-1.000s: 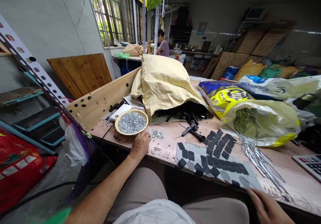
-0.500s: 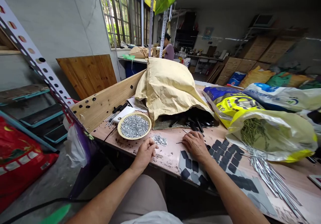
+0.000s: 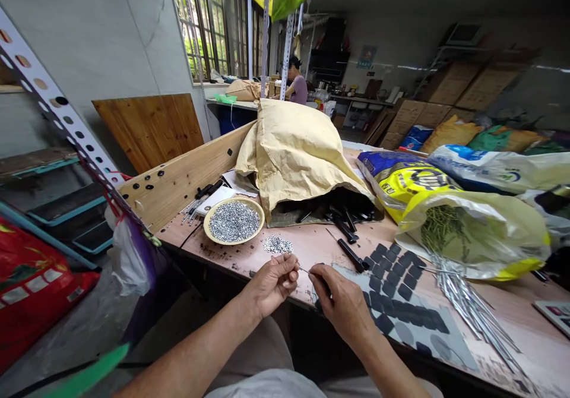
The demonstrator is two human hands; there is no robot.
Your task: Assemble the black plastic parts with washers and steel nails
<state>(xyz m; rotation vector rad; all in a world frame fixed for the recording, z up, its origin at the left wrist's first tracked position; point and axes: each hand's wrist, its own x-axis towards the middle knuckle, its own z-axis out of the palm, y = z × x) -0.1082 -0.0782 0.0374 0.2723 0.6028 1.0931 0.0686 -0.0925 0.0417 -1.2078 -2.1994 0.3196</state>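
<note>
Black-handled pin [image 3: 321, 280] is gripped by the closed right hand [image 3: 342, 306], its thin tip just beside the pinched left hand [image 3: 271, 285], near the plate [image 3: 234, 198]. Yellow-and-blue printed sack [image 3: 407, 178] lies right of the plate, lettering unreadable. Small metal nuts [image 3: 234, 221] fill the plate; loose nuts [image 3: 276, 244] lie just beside it.

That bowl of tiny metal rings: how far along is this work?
Done, it seems: black-handled tools lie heaped at the paper sack's mouth. In hand: the right hand holds a thin black-handled pin to the left hand's fingertips. Left: the bowl is full, a small pile lies beside it, and a plastic bag holds many nails.
</note>
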